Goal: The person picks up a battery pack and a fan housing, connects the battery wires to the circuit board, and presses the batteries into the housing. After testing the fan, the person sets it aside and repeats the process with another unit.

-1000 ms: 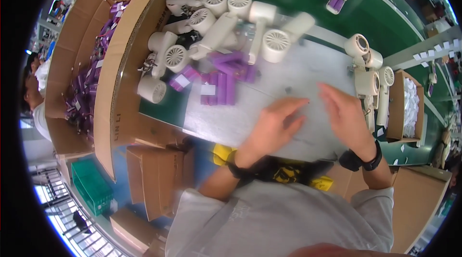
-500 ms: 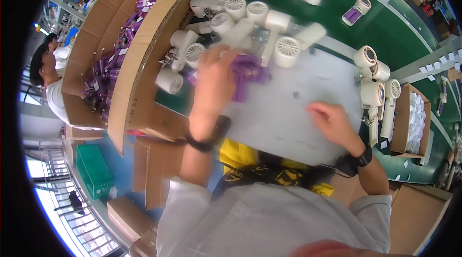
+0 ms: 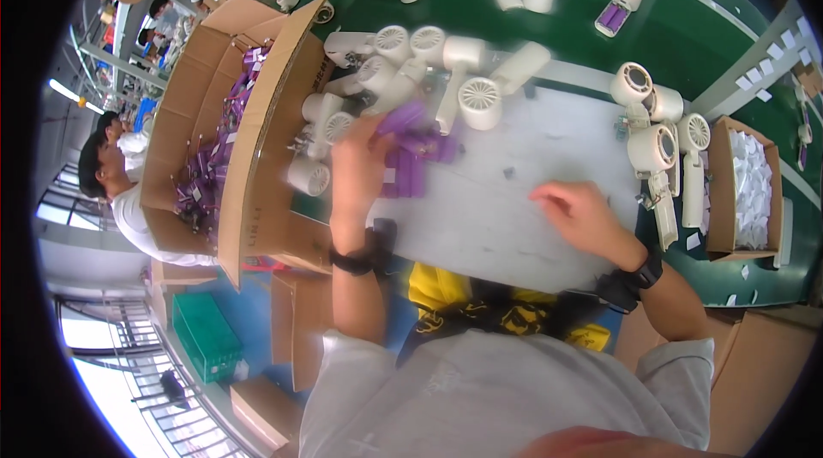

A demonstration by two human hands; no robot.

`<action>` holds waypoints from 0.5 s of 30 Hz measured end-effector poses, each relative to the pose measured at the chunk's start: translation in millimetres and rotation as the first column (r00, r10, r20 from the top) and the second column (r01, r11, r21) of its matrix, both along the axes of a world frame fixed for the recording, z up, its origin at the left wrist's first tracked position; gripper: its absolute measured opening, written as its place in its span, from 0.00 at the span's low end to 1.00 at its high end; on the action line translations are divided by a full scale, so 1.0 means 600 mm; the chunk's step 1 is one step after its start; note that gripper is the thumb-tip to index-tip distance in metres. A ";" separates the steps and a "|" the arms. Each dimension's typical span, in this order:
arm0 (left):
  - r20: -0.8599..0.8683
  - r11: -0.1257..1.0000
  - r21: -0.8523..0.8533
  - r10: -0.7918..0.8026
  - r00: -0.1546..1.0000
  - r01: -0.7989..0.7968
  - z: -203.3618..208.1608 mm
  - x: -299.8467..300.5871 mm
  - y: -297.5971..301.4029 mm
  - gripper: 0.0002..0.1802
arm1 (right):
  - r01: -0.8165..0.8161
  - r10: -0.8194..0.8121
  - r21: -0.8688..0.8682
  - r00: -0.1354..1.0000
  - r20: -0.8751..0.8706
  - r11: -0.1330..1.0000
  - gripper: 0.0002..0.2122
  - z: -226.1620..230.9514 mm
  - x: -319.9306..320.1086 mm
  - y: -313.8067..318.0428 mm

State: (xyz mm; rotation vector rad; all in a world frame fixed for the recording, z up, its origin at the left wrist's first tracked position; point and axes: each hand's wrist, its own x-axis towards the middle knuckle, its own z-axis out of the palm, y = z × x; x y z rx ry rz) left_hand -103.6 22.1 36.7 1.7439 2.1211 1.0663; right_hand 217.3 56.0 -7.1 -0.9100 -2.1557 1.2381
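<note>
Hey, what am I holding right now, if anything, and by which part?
Your left hand is at the purple battery packs, but blur hides whether it grips one. Your right hand is curled, with nothing visible in it.

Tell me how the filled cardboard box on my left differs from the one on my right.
The left box looks bigger than the right box. The left box holds purple packs; the right box holds white pieces. Both are open brown cardboard.

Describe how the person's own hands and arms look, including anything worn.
The left hand and right hand are both gloveless. A black left wristband and black right wristband each have a dark, blocky piece alongside. The sleeves are short and light grey.
</note>
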 end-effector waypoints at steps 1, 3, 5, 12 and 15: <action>-0.007 1.000 -0.004 -0.011 1.000 0.011 -0.002 -0.001 -0.007 0.17 | 0.002 -0.002 -0.006 1.000 -0.020 1.000 0.07 -0.001 0.000 0.000; 0.083 0.992 0.084 0.090 0.992 -0.097 -0.012 -0.017 -0.020 0.16 | 0.017 -0.017 -0.011 0.999 -0.049 1.000 0.07 0.000 -0.002 -0.002; 0.130 0.982 0.122 0.131 0.983 -0.147 -0.009 -0.008 -0.041 0.17 | 0.022 -0.049 -0.157 0.984 -0.172 0.987 0.09 0.003 -0.006 -0.006; 0.190 0.887 0.088 -0.461 0.867 0.452 0.014 0.199 -0.072 0.24 | 0.066 -0.406 -0.511 0.697 -0.592 0.857 0.08 -0.014 -0.033 -0.019; -0.036 0.902 0.147 -0.406 0.913 0.406 0.010 0.204 -0.043 0.28 | 0.140 -0.411 -0.515 0.786 -0.462 0.846 0.08 -0.024 -0.010 -0.004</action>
